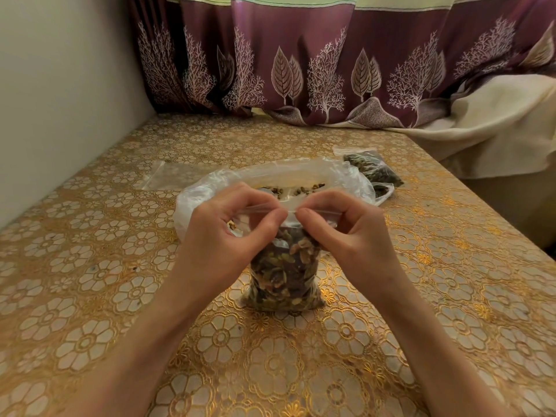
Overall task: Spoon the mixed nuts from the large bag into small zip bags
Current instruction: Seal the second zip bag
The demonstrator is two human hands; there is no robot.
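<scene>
Left hand (231, 233) and right hand (340, 233), both pinching zip strip of filled small zip bag (285, 272), upright at surface (90, 296) centre. Sealing step, probably. Large bag (270, 176) open at 12 o'clock. Next: press along strip, then take empty zip bag (177, 176) at 10 o'clock.

Between the hands (288, 230) the small zip bag (284, 272) is clear, glossy plastic; the large bag (210, 188) just beyond them is thinner, crinkled, milky film. Beneath them the table (90, 296) wears a shiny embossed gold-patterned cover, and well beyond hangs a matt woven cloth curtain (301, 70).
</scene>
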